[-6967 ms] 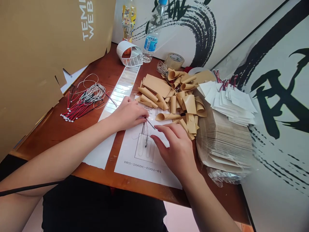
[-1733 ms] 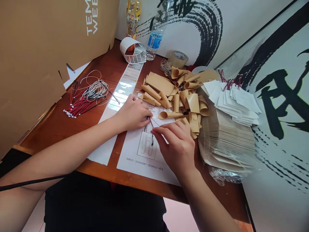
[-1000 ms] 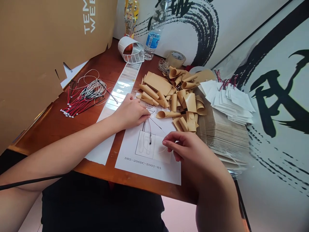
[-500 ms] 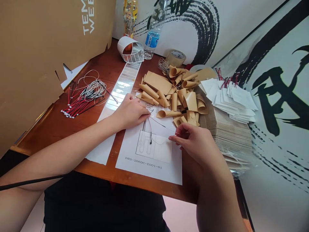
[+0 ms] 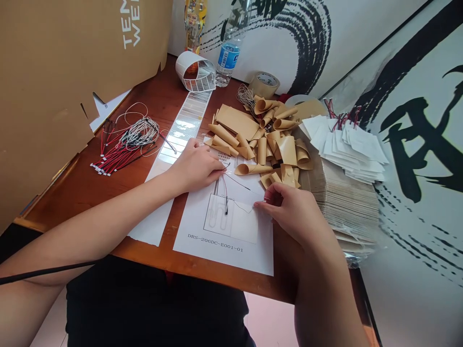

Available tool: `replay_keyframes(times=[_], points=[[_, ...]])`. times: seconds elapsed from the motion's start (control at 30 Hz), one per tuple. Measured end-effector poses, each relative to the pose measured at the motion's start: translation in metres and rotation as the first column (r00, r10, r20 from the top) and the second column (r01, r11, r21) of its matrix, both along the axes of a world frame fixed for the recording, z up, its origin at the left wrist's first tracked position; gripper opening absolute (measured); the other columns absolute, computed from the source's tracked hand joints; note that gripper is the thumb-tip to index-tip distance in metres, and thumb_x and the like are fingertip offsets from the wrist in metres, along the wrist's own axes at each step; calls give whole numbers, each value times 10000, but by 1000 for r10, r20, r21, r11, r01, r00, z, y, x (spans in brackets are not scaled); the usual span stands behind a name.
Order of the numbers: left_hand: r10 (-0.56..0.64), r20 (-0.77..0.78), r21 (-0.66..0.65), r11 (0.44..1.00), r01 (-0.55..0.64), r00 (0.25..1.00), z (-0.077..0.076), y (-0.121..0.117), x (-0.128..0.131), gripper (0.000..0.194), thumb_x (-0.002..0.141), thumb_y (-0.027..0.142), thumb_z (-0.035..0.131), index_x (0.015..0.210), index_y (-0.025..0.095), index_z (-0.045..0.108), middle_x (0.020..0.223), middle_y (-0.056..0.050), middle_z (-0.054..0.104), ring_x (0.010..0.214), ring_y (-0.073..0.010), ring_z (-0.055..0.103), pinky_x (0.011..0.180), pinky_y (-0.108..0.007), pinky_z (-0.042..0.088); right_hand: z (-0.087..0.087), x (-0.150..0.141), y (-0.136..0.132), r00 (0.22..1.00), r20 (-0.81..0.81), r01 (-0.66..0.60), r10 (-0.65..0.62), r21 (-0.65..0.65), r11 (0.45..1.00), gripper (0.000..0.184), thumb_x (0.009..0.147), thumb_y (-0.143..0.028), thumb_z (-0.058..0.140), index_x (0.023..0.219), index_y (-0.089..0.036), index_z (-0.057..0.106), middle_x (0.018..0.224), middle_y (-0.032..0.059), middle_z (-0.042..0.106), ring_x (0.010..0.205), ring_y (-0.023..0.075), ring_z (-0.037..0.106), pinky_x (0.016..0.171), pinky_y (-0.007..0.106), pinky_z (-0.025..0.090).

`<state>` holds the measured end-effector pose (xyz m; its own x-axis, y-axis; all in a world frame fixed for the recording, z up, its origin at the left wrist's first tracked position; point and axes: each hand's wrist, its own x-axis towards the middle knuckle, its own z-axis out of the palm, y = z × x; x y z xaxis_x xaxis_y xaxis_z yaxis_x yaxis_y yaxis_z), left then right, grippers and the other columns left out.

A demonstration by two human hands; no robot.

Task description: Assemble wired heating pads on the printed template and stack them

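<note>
My left hand point(image 5: 200, 166) rests over the upper part of a printed drawing sheet point(image 5: 217, 243), its thumb and fingertip pinched on a thin wire harness point(image 5: 225, 185). From that pinch, a red and black lead hangs down to a small black end on the drawing. Another thin wire with a dark sleeved section point(image 5: 247, 188) runs to the right. My right hand point(image 5: 291, 207) pinches this fine wire between thumb and index finger, beside the sheet's right edge. A pale length of wire curves loosely below it. The exact points of grip are partly hidden by the fingers.
Left lies a bundle of red, black and white wires point(image 5: 126, 144). A label strip point(image 5: 186, 123) runs back to its roll point(image 5: 195, 72) near a water bottle point(image 5: 227, 60). Curled brown papers point(image 5: 262, 144), packing tape point(image 5: 264, 85) and a stack of white-topped sheets point(image 5: 347, 154) lie right.
My right hand has shifted slightly right with the fine wire, and the loose pale curve has changed shape a little. My left hand holds its place.
</note>
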<state>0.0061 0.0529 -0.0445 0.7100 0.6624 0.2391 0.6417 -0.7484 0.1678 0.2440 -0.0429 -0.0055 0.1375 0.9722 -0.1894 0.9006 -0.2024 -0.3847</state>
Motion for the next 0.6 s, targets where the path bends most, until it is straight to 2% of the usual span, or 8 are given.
replay_keyframes(times=[0.2, 0.37, 0.53, 0.6], points=[[-22, 42, 28, 999, 20, 999, -3, 1, 0, 254, 986, 324, 580, 829, 254, 767, 833, 24, 802, 795, -194, 587, 833, -442, 255, 2, -3, 0, 998, 23, 53, -52, -50, 997, 196, 704, -260, 737, 645, -244, 551, 612, -9, 637, 631, 196, 584, 629, 314, 384], [-23, 47, 27, 999, 21, 999, -3, 1, -1, 249, 988, 324, 580, 843, 258, 773, 834, 27, 802, 794, -190, 587, 831, -438, 255, -1, -5, 2, 998, 56, 16, -15, -27, 1000, 201, 698, -252, 725, 630, -246, 537, 642, 6, 651, 670, 208, 593, 638, 320, 394], [0, 4, 0, 1000, 0, 1000, -1, 0, 0, 262, 999, 340, 568, 874, 267, 787, 866, 27, 806, 816, -200, 588, 847, -440, 252, -4, 7, 0, 998, -62, -23, 23, 1, 1000, 133, 709, -311, 702, 766, -242, 604, 720, 15, 686, 674, 207, 619, 640, 327, 439], [3, -1, -7, 1000, -3, 1000, 0, 0, 0, 259, 1000, 341, 565, 895, 277, 794, 874, 24, 808, 825, -204, 592, 854, -443, 257, -2, 12, -2, 990, -141, -19, 25, 43, 999, 173, 741, -347, 680, 867, -236, 636, 769, 22, 697, 650, 197, 617, 629, 333, 460]])
